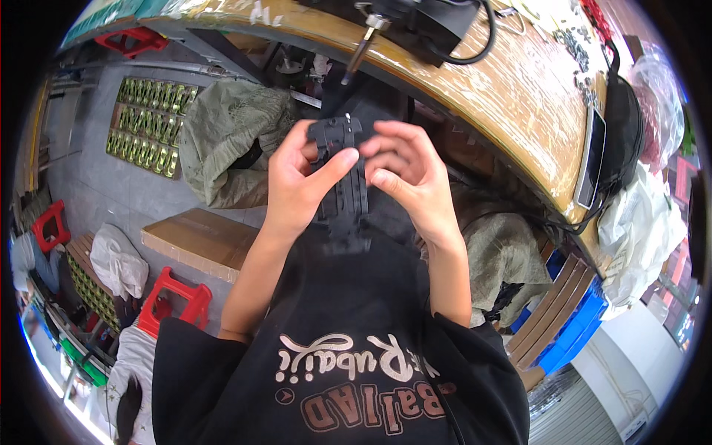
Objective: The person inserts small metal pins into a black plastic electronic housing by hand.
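Observation:
My left hand (300, 182) grips a black plastic part (337, 133) in front of my chest, its thumb pressed across the near face. Small bright spots show on the part's upper edge. Below the thumb, a long, ribbed black piece (345, 200) hangs toward my shirt; whether it is joined to the held part I cannot tell. My right hand (408, 167) is just right of the part, fingers curved and spread apart from the thumb. Its fingertips are slightly blurred and close to the part's right edge, with nothing visible between them.
A scratched wooden workbench (512, 111) curves across the top and right, with a metal-tipped tool (360, 55) jutting over its edge. A phone (591, 159) and a black bag (621, 122) lie at its right. Left are a grey-green sack (222, 137), a cardboard box (200, 241) and a red stool (178, 300).

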`<state>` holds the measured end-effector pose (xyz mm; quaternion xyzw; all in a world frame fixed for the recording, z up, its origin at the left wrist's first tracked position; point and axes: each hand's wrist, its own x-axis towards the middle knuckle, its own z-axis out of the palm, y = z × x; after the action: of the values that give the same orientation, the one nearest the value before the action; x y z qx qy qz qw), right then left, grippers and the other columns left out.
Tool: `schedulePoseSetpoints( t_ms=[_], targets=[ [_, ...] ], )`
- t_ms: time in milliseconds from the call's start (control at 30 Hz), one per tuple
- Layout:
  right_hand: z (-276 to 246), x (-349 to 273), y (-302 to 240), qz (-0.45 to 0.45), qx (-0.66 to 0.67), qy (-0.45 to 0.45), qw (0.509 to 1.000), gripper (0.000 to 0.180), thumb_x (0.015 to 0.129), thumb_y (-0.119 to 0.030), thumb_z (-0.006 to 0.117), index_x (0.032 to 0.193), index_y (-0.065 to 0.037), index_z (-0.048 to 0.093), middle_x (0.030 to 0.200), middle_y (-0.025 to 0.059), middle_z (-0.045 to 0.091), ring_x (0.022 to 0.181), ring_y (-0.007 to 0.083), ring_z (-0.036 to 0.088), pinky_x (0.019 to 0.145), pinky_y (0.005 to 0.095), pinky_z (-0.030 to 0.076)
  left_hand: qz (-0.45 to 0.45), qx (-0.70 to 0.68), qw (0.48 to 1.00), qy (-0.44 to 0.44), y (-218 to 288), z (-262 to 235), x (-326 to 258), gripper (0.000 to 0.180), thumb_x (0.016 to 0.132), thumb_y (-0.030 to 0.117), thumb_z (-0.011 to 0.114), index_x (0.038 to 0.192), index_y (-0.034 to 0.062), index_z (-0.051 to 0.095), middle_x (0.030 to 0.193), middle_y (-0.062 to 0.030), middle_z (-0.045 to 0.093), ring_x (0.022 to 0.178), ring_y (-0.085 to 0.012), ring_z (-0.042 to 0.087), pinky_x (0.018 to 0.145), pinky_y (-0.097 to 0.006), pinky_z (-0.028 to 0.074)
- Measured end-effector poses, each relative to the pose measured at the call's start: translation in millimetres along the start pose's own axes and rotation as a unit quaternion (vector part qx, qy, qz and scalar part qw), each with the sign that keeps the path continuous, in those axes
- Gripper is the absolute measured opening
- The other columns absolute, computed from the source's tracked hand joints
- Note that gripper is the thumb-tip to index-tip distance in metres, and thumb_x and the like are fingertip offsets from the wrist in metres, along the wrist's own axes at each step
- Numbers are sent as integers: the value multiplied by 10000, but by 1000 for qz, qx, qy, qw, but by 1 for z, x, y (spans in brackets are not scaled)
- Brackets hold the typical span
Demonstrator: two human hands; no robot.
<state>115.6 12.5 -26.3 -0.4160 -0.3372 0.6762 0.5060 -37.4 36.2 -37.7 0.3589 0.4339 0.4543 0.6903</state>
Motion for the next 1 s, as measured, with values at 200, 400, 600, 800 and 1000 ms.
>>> schedulePoseSetpoints(
  t_ms=[200, 400, 600, 800, 1000],
  targets=[
    [14, -4, -10, 161, -63, -26, 985, 275, 748, -43, 651, 945, -16, 462, 691, 29, 573, 617, 74, 547, 546, 201, 446, 42, 17, 999, 22, 18, 2, 11, 230, 752, 17, 622, 933, -6, 483, 784, -35, 590, 675, -45, 529, 580, -186, 436],
    [16, -3, -9, 117, -52, 6, 992, 262, 744, -33, 652, 937, 9, 479, 692, 35, 577, 596, 74, 539, 540, 199, 443, 46, 16, 999, 13, 19, 2, 18, 195, 744, 27, 624, 887, -6, 494, 749, -39, 597, 659, -34, 525, 557, -182, 429],
    [20, 0, -10, 108, -43, 12, 993, 262, 747, -35, 649, 944, 15, 484, 689, 37, 573, 585, 78, 535, 533, 205, 444, 40, 5, 999, 13, 23, 1, 21, 200, 744, 28, 628, 889, -8, 494, 753, -42, 599, 661, -34, 523, 559, -182, 429],
    [21, 0, -12, 95, -43, 14, 994, 261, 749, -29, 645, 950, 19, 485, 687, 38, 572, 585, 80, 536, 533, 205, 446, 47, 12, 999, 6, 26, 2, 22, 205, 744, 24, 627, 899, -13, 498, 763, -43, 601, 663, -35, 523, 560, -180, 428],
    [25, 0, -12, 82, -45, 15, 996, 267, 751, -22, 641, 960, 25, 483, 697, 42, 566, 597, 77, 529, 545, 203, 447, 49, 6, 999, -9, 26, -2, 24, 205, 742, 26, 630, 907, -13, 514, 764, -40, 601, 665, -34, 523, 562, -177, 426]
  ],
)
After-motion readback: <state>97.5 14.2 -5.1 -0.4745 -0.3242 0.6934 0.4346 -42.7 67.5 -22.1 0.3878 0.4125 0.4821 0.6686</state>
